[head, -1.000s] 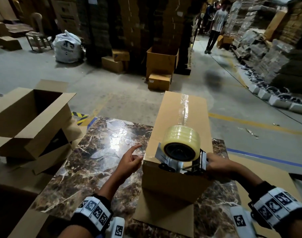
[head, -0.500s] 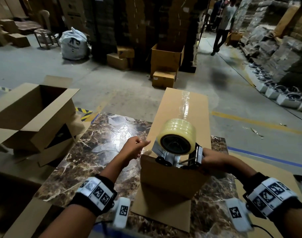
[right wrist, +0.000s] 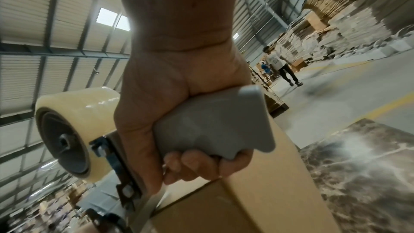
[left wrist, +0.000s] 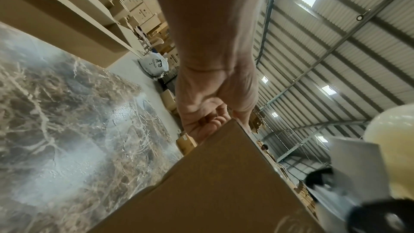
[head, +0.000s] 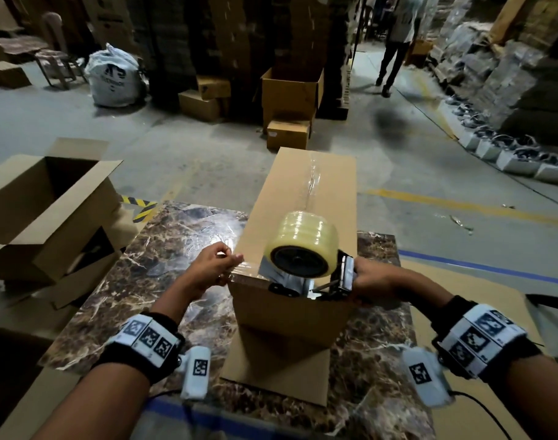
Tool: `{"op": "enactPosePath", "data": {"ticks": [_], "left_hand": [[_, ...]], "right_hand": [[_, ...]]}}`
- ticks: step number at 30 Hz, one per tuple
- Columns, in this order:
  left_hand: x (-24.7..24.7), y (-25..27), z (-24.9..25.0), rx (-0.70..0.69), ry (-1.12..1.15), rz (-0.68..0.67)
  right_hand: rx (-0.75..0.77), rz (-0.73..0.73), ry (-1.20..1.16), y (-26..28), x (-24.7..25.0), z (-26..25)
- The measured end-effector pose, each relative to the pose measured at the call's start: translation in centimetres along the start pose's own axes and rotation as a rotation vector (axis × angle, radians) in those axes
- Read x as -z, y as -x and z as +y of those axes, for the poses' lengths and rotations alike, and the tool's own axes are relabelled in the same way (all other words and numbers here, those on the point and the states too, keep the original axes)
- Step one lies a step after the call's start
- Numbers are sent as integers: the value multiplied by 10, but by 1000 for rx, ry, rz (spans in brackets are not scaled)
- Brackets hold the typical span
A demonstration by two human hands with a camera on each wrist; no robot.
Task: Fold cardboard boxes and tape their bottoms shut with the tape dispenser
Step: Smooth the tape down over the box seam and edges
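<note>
Both hands curled — right (head: 371,278) gripping tape dispenser (head: 306,265), left (head: 212,269) pinching box (head: 303,223) corner.

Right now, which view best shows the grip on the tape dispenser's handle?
The right wrist view: the right hand wraps the tape dispenser's grey handle. The head view hides the handle; the left wrist view shows only its roll.

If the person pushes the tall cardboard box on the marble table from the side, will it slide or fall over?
The cardboard box stands tall on a narrow base with loose flaps beneath, so a high push would probably tip it. It is likely empty and light, and the marble table looks glossy, so a low push may slide it. The left hand at its top edge probably steadies it.
</note>
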State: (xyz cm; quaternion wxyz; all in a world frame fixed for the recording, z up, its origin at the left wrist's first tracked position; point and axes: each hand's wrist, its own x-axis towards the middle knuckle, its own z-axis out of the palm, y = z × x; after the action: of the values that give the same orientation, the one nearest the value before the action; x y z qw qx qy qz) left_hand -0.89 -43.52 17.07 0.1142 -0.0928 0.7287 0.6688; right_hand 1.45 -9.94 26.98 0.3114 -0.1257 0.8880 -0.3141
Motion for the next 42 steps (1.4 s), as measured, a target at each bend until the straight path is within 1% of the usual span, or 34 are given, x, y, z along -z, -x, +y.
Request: {"op": "enactPosePath", "data": {"ticks": [3, 5, 6, 7, 8, 9, 10, 11, 12, 13, 14, 15, 16, 18, 22, 25, 27, 30, 34, 37, 40, 42], "left_hand": [[-2, 0, -1, 11, 1, 15], [-4, 1, 3, 29, -7, 15], [-5, 2, 5, 19, -32, 28], [-6, 3, 8, -31, -117, 75], [-8, 5, 9, -132, -302, 168], [-12, 9, 8, -281, -534, 303], [-19, 15, 6, -473, -725, 412], [-29, 25, 4, -655, -839, 436], [-42, 35, 0, -793, -903, 378], [-55, 41, -5, -886, -971, 269], [-67, 46, -12, -939, -1054, 154], [-76, 48, -20, -962, -1143, 67], [-82, 47, -28, -975, -1217, 31], [-87, 42, -35, -982, -1257, 63], [-90, 37, -39, -1066, -1156, 193], [-90, 36, -37, -1133, -1155, 224], [-89, 34, -37, -1152, -1139, 237], [-89, 29, -41, -1136, -1140, 253], [-90, 28, -43, -1089, -1140, 228], [-95, 33, -39, -1069, -1146, 250], [-111, 38, -34, -1031, -1191, 243], [-131, 41, -28, -1063, -1201, 190]], "right_hand": [[-5, 12, -41, 20, 10, 20], [-8, 1, -16, 26, 12, 27], [-10, -6, -7, 26, 12, 27], [-18, -12, -13, 26, 12, 27], [-23, -21, -20, 25, 13, 27], [-25, -31, -16, 25, 15, 26], [-20, -35, -7, 27, 16, 24], [-20, -40, -7, 27, 16, 23], [-24, -42, -20, 27, 16, 23], [-26, -40, -37, 28, 16, 23], [-23, -37, -45, 29, 15, 23], [-23, -33, -50, 29, 14, 24], [-23, -27, -56, 30, 14, 23], [-14, -8, -71, 32, 12, 22], [6, -4, -131, 36, 8, 22], [-11, -17, -140, 36, 9, 26], [-2, -23, -129, 39, 13, 30], [-11, -21, -150, 53, 25, 45], [-63, -35, -173, 70, 37, 70], [-59, -38, -188, 71, 38, 72], [-55, -21, -146, 73, 40, 72], [-47, -13, -115, 72, 40, 72]]}}
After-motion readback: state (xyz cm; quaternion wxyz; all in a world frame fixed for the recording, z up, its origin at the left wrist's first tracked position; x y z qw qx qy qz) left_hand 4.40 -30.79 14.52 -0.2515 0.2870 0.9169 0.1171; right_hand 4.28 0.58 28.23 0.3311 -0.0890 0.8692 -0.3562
